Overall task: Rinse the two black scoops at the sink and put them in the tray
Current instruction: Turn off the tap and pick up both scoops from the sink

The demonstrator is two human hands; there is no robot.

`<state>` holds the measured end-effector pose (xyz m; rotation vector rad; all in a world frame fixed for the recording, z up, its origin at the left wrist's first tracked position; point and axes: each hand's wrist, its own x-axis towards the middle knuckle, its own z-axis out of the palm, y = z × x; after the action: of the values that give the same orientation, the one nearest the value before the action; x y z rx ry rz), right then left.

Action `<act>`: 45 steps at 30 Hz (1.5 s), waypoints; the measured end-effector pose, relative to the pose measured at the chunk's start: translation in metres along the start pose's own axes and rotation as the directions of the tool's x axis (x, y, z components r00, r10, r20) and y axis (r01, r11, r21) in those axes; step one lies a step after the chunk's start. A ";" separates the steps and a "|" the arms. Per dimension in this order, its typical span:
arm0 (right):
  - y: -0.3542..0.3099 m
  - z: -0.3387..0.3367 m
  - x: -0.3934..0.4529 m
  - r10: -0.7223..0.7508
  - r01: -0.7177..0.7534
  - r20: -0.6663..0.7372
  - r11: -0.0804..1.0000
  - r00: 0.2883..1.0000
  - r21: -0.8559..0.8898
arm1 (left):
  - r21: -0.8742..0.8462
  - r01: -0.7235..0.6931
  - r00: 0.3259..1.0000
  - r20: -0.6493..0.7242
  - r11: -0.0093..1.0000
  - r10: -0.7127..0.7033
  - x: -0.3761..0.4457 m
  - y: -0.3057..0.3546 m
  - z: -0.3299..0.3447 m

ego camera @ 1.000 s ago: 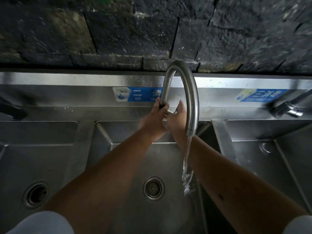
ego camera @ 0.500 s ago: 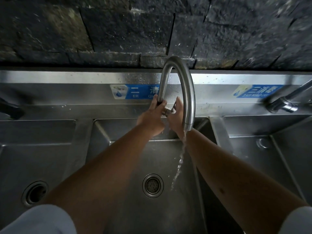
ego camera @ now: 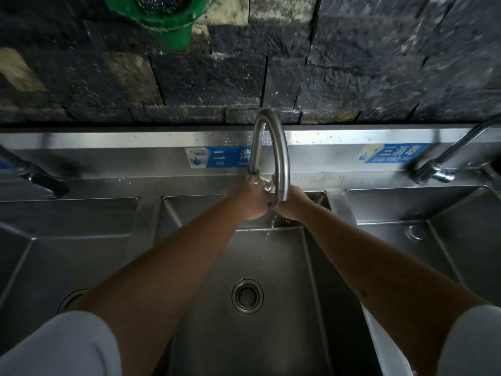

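Both hands, left hand (ego camera: 250, 200) and right hand (ego camera: 291, 203), clenched at gooseneck faucet (ego camera: 279, 156) base, 12 o'clock of sink basin (ego camera: 287, 335); contents untellable; likely shutting water, scoops unseen.

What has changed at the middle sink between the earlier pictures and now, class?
The water stream from the faucet has thinned to a trickle. The left hand has slid down from the faucet riser to its base, the right hand has dropped lower beside it. Both stay at the faucet; the middle sink and drain are unchanged.

We see a green bucket (ego camera: 162, 16) against the dark stone wall (ego camera: 352, 63), and blue labels (ego camera: 219, 161) below it.
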<state>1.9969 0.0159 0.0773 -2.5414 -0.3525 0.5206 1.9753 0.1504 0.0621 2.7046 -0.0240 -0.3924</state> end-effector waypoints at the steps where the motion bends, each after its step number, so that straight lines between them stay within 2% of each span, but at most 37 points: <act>1: -0.001 0.004 -0.008 -0.002 0.002 0.011 1.000 1.000 -0.020 | 0.013 -0.038 0.999 0.024 0.999 0.037 -0.011 0.004 0.003; 3: -0.006 0.009 -0.034 0.017 -0.016 0.015 0.997 1.000 -0.074 | 0.044 -0.098 0.995 0.017 0.994 0.097 -0.037 0.009 0.011; 7: 0.009 0.028 -0.089 -0.045 0.047 0.049 0.998 0.998 -0.051 | 0.134 -0.058 0.996 -0.066 0.989 0.067 -0.099 0.018 0.032; 9: 0.020 0.039 -0.125 -0.077 0.084 0.060 0.986 0.995 -0.144 | 0.139 -0.074 0.992 -0.088 0.988 0.086 -0.130 0.021 0.046; 13: 0.045 0.054 -0.185 -0.022 0.041 0.071 0.962 0.997 -0.272 | 0.164 -0.069 0.992 -0.092 0.984 0.085 -0.174 0.026 0.067; 20: 0.080 0.055 -0.244 0.018 0.003 0.054 0.934 0.998 -0.357 | 0.199 -0.004 0.998 -0.055 0.980 0.016 -0.212 0.043 0.089; 28: 0.125 0.029 -0.268 0.109 -0.078 0.073 0.938 0.991 -0.338 | 0.172 -0.031 0.999 -0.013 0.985 0.033 -0.203 0.099 0.117; 33: 0.185 0.005 -0.276 0.147 -0.119 0.064 0.939 0.987 -0.323 | 0.152 -0.087 0.996 0.028 0.985 0.083 -0.177 0.161 0.140; 41: 0.311 -0.028 -0.285 0.295 -0.270 0.052 0.922 0.954 -0.279 | 0.090 -0.208 0.968 0.164 0.974 0.192 -0.117 0.279 0.206; 45: 0.361 -0.034 -0.277 0.387 -0.357 0.108 0.907 0.916 -0.224 | 0.012 -0.230 0.927 0.306 0.973 0.216 -0.080 0.318 0.254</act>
<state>1.8166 -0.3943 -0.0082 -2.7877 0.0400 0.8630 1.8411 -0.2345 -0.0139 2.6223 -0.4297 -0.7396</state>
